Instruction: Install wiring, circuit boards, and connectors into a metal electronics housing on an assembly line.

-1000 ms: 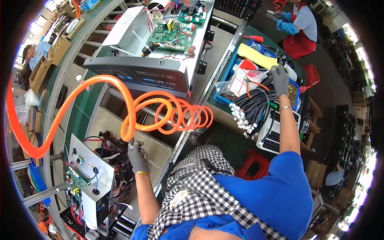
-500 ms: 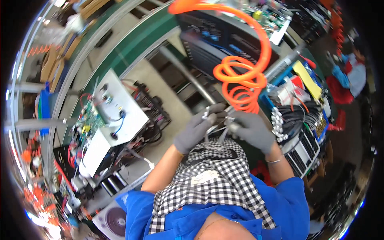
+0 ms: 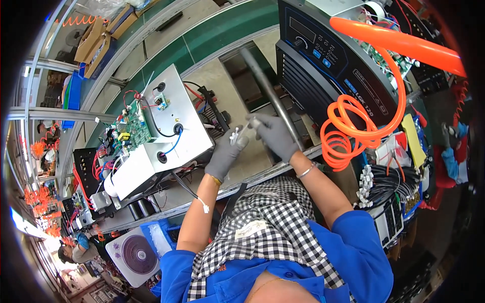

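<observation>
My left hand (image 3: 225,155), in a grey glove, is closed on some small white plastic pieces (image 3: 234,135), which stick up beside the thumb. Close by on its right, my right hand (image 3: 275,137), also gloved, has its fingertips pinched together, pointing toward the left hand. What lies between those fingertips is too small to make out. Both hands are over the bench near a metal roller (image 3: 275,93). An opened machine with a white metal panel (image 3: 177,121) stands left of my left hand. Its green circuit board (image 3: 139,129) and several coloured wires are exposed.
A black machine with a control panel (image 3: 323,55) stands at the far right. An orange coiled air hose (image 3: 348,121) hangs in front of it. Bundled black cables (image 3: 391,179) lie in a bin at right. A boxy fan (image 3: 136,255) is at lower left; other people work farther off.
Both hands have moved forward, away from my apron and over the bench. My view has shifted, so the black machine and orange hose appear farther right.
</observation>
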{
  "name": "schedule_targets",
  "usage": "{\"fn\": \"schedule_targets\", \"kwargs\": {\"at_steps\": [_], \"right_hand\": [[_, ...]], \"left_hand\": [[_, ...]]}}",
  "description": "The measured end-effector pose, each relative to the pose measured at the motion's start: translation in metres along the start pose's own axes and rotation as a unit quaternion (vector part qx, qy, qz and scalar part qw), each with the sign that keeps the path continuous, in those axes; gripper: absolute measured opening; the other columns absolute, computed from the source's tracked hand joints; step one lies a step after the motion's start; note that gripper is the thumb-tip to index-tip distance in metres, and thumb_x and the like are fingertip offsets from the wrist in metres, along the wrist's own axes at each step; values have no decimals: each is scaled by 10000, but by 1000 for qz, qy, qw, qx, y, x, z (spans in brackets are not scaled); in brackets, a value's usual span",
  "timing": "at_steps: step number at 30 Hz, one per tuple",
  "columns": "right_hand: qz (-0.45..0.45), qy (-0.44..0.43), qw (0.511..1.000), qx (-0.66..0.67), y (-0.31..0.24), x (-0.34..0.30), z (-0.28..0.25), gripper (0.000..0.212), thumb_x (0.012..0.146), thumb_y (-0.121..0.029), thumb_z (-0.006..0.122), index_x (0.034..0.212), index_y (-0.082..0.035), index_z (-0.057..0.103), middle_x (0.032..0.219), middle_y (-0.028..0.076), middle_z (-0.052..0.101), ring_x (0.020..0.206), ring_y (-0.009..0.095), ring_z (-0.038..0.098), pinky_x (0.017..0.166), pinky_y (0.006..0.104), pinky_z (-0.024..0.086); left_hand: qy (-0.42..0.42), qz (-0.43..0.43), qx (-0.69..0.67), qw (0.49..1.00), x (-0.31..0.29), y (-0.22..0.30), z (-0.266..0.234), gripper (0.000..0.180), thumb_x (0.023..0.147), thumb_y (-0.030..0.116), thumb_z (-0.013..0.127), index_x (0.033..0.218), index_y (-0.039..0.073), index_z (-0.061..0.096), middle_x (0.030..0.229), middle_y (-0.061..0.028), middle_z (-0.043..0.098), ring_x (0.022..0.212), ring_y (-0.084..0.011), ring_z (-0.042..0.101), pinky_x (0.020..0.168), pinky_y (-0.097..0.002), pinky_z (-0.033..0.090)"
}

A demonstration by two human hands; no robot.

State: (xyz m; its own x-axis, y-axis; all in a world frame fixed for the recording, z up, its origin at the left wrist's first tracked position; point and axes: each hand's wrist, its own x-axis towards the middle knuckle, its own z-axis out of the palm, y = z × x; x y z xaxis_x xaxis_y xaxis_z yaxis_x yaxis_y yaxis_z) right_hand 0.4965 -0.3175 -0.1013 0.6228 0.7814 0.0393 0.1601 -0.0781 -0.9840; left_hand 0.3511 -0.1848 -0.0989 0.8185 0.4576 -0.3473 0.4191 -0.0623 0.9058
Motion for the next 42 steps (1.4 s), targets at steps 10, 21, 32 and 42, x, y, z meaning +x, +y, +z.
{"fn": "schedule_targets", "kwargs": {"at_steps": [10, 21, 32, 42], "right_hand": [[155, 180, 934, 268, 82, 99, 33, 226, 962, -183, 665, 1129, -31, 652, 940, 33, 704, 656, 73, 619, 478, 192, 442], [138, -134, 962, 194, 69, 156, 106, 234, 961, -154, 623, 1163, -35, 635, 898, 39, 673, 676, 98, 620, 553, 235, 489], [36, -124, 987, 100, 54, 130, 72, 215, 936, -160, 654, 1099, -23, 685, 915, 61, 705, 782, 116, 641, 728, 268, 532], [-25, -108, 994, 19, 47, 100, 54, 251, 934, -168, 634, 1150, -63, 709, 1057, 116, 727, 988, 221, 701, 868, 323, 529]], "left_hand": [[360, 22, 80, 929, 92, -33, -26, 383, 913, 138, 598, 1270, 12, 538, 1012, -140, 673, 855, -266, 639, 798, -380, 501], [442, 4, 336, 832, 102, -60, -34, 378, 898, 214, 648, 1223, 32, 585, 1004, -239, 691, 906, -410, 672, 826, -463, 519], [394, 61, 312, 862, 63, -21, -28, 210, 886, 249, 638, 869, 52, 708, 788, -207, 681, 761, -421, 659, 709, -495, 502], [270, -114, -269, 917, 55, -11, -27, 275, 926, 346, 701, 770, 145, 597, 600, 40, 516, 444, -70, 410, 413, -239, 308]]}}
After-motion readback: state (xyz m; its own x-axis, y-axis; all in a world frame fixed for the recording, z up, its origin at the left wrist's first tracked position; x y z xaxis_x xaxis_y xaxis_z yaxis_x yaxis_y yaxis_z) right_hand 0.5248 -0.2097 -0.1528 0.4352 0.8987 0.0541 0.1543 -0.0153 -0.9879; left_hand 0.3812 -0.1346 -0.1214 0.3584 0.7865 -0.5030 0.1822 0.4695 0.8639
